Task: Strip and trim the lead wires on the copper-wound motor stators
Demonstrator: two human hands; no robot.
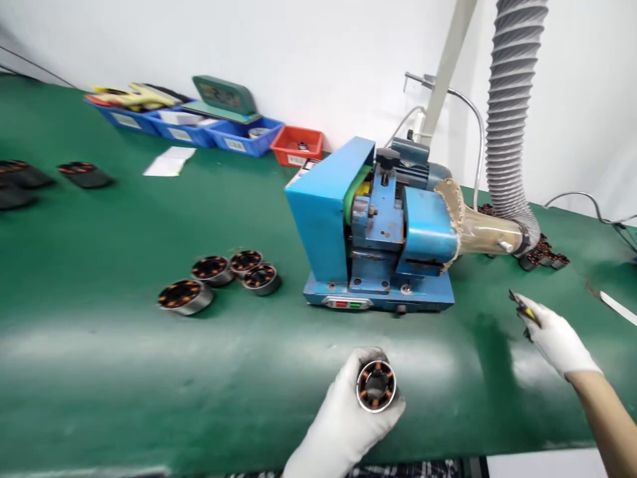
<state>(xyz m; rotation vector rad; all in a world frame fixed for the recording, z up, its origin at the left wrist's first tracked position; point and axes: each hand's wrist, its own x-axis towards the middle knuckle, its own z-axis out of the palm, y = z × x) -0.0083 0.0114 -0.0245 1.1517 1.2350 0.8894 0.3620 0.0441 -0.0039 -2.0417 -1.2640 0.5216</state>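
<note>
My left hand (343, 415), in a white glove, is wrapped round a motor stator (363, 393), a metal ring with copper windings inside. Its open end faces up toward me, above the bench's front part. To the right, my right hand (560, 338), also gloved, grips small pliers (527, 312) with dark jaws and a touch of yellow; blur hides their exact type. Between and beyond the hands stands a blue belt-driven machine (323, 206). Several more stators (186, 299) sit on the green bench left of it.
A grey ribbed hose (512, 106) runs down to the machine's clear duct (490, 232). More stators (542, 255) lie behind it, others (84, 174) at far left. Blue bins (243, 143), a red bin (298, 146) and a clock (223, 94) line the wall. A white strip (620, 309) lies right.
</note>
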